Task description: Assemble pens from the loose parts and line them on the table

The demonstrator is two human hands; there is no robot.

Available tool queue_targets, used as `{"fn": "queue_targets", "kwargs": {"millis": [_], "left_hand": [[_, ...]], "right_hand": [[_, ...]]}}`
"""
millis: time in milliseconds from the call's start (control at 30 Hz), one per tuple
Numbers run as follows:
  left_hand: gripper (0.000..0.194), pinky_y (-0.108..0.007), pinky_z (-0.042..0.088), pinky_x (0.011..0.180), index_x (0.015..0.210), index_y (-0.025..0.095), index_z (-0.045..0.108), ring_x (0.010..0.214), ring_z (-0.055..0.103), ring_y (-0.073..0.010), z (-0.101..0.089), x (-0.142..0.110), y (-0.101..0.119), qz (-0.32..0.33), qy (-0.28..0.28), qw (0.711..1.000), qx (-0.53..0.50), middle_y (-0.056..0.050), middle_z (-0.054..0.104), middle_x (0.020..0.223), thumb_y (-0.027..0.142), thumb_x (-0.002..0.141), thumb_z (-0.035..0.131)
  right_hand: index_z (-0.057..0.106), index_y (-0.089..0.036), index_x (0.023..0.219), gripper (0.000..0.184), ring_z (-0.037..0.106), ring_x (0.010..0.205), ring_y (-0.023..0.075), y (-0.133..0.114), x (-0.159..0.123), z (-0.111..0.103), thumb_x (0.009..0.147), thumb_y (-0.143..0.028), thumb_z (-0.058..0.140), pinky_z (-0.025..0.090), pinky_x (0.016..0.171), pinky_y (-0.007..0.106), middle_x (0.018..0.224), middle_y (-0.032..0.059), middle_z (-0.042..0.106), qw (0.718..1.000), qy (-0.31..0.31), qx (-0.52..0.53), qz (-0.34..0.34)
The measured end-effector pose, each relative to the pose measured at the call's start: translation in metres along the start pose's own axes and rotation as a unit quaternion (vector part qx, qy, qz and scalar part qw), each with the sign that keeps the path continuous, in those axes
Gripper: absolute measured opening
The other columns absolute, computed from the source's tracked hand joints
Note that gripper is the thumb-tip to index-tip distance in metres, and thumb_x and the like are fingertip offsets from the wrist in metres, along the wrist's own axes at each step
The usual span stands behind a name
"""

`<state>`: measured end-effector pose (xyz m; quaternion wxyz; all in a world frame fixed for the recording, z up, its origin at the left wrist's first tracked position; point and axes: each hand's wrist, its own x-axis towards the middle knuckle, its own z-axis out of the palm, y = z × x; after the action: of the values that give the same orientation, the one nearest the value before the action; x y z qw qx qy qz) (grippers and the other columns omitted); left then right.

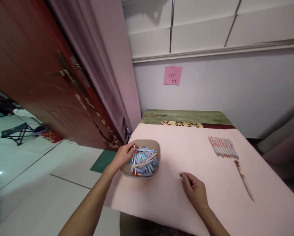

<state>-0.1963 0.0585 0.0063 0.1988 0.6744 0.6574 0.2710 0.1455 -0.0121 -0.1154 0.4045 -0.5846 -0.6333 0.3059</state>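
Note:
A beige bowl [125,170] full of blue, white and purple pens [144,160] stands near the left edge of a pink-covered table [191,154]. My left hand [123,154] reaches into the bowl's left side, its fingers pinched on a pen. My right hand [194,191] rests on the pink cloth in front of me, fingers curled under, with nothing visible in it. A neat row of several pens [223,147] lies at the right, and one single pen [244,179] lies just below that row.
The table's far end shows a green and patterned cover [183,117] against a white wall with a pink sticky note [173,75]. A dark red door [34,75] and a mauve curtain [100,65] stand at the left. Tiled floor [26,183] lies beside the table.

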Motion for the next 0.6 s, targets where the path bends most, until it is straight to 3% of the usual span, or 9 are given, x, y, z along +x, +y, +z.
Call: {"fn": "queue_targets", "kwargs": {"millis": [167, 400, 600], "left_hand": [[0.025, -0.024, 0.038, 0.059, 0.076, 0.018, 0.063, 0.06, 0.054, -0.0154, 0.003, 0.002, -0.004, -0.016, -0.032, 0.999, 0.011, 0.001, 0.062, 0.063, 0.037, 0.082, 0.048], [0.029, -0.024, 0.038, 0.055, 0.065, 0.019, 0.062, 0.058, 0.053, -0.0147, 0.022, -0.003, -0.003, -0.016, -0.102, 0.995, -0.001, 0.002, 0.059, 0.058, 0.04, 0.081, 0.05], [0.035, -0.025, 0.041, 0.053, 0.1, 0.019, 0.065, 0.054, 0.057, -0.0143, 0.033, -0.004, -0.003, -0.022, -0.134, 0.991, 0.006, 0.0, 0.068, 0.073, 0.035, 0.088, 0.037]], "right_hand": [[0.072, -0.022, 0.092, 0.035, 0.069, 0.08, 0.022, 0.001, 0.0, 0.0, 0.089, -0.047, 0.048, 0.054, 0.074, 0.028, 0.091, 0.0053, 0.075, 1.0, 0.0, 0.0, 0.0], [0.072, -0.021, 0.092, 0.037, 0.069, 0.079, 0.0229, -0.001, 0.0, -0.001, 0.09, -0.048, 0.046, 0.054, 0.07, 0.028, 0.09, 0.0072, 0.075, 1.0, -0.006, 0.006, -0.001], [0.072, -0.021, 0.093, 0.037, 0.069, 0.08, 0.0224, 0.001, 0.0, 0.0, 0.09, -0.048, 0.047, 0.054, 0.072, 0.027, 0.091, 0.0066, 0.075, 1.0, -0.003, 0.002, 0.001]]}}
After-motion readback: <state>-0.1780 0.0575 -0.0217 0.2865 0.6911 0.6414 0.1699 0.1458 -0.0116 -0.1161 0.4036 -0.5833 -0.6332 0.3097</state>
